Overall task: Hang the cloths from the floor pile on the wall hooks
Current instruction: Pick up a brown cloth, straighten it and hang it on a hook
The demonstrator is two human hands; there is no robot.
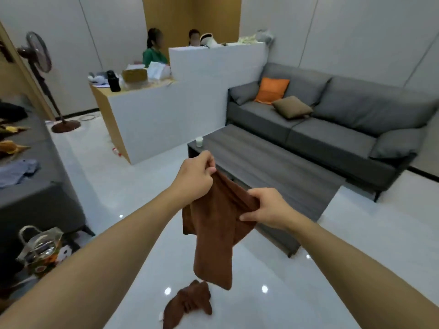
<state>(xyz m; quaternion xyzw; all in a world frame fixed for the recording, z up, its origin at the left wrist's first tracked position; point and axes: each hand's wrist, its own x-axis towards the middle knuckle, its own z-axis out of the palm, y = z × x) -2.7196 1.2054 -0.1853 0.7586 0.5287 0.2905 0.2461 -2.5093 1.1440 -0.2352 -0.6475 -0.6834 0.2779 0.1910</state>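
A brown cloth (213, 233) hangs in the air in front of me. My left hand (197, 172) pinches its top corner, held higher. My right hand (263, 207) grips the cloth's upper edge a little lower and to the right. The rest of the cloth droops down toward the floor. Below it, a second brown cloth (187, 302) lies crumpled on the white glossy floor. No wall hooks are in view.
A low grey coffee table (273, 167) with a small white cup (199, 141) stands just beyond my hands. Behind it is a grey sofa (332, 129). A white counter (166, 110) with two people behind it is at the back, a standing fan (40, 67) at left, a bag (42, 250) lower left.
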